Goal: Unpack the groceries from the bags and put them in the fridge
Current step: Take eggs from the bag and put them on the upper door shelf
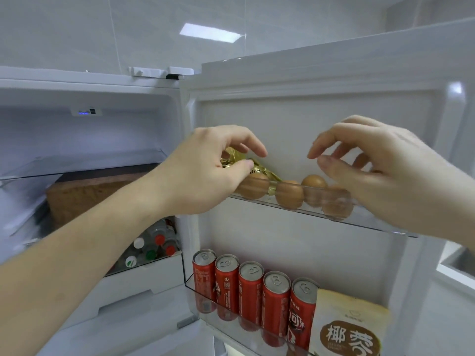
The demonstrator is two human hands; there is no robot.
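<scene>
Up on the top door shelf (pixel 318 214), at about one o'clock from the view's centre, a crinkled gold packet (pixel 259 168) lies behind and partly over a row of brown eggs (pixel 286 192). The left hand (pixel 205 173) pinches the packet's left end between thumb and curled fingers; the right hand (pixel 385 170) hovers at three o'clock of the eggs, fingers loosely bent and holding nothing, though one egg shows just behind them. The step looks like seating the packet beside the eggs, so it is best lowered slowly toward the back wall of the shelf and not pressed down on the shells, with the free hand steadying the nearest egg against rolling. Below, at five o'clock, red cans (pixel 250 289) stand in a row in the lower door bin, a cream pouch (pixel 352 327) to their right. At nine o'clock, inside the fridge (pixel 102 98), sit a brown block (pixel 90 194) and capped bottles (pixel 151 247).
</scene>
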